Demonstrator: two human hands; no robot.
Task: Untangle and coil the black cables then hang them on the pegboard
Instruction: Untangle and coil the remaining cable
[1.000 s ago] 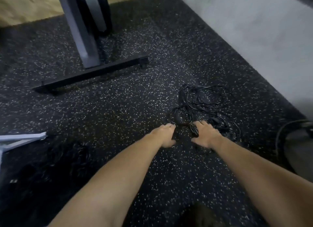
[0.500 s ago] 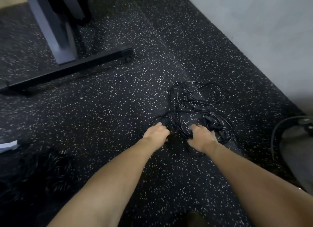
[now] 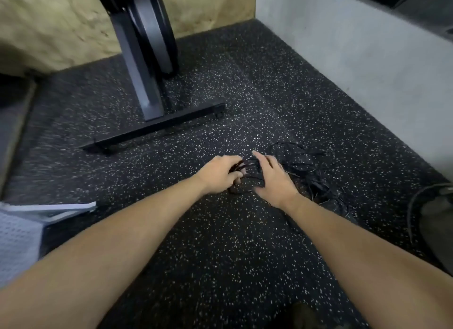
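Head view, untangling stage. The black cables (image 3: 306, 171) lie in one loose heap on the speckled floor (image 3: 220, 255), just right of picture centre and near the grey wall (image 3: 355, 71). The heap's long axis runs from about 11 o'clock to 5 o'clock. No plug end can be told apart in the blur, so the cables point no clear way. The left hand (image 3: 218, 174) is curled round a small bundle of loops at the heap's 9 o'clock edge. The right hand (image 3: 272, 179) lies just beside it with fingers nearly straight, pointing to 11 o'clock and resting on the strands. No grasp shows under its palm. The step in hand is judged to be separating one cable from the tangle; nothing is coiled or hung yet. The next move calls for the left hand to hold its loops while the right draws a free strand out along the heap's axis. A white perforated board (image 3: 17, 235), probably the pegboard, sits at 8 o'clock, well apart, and a black stand (image 3: 157, 130) at 11 o'clock.
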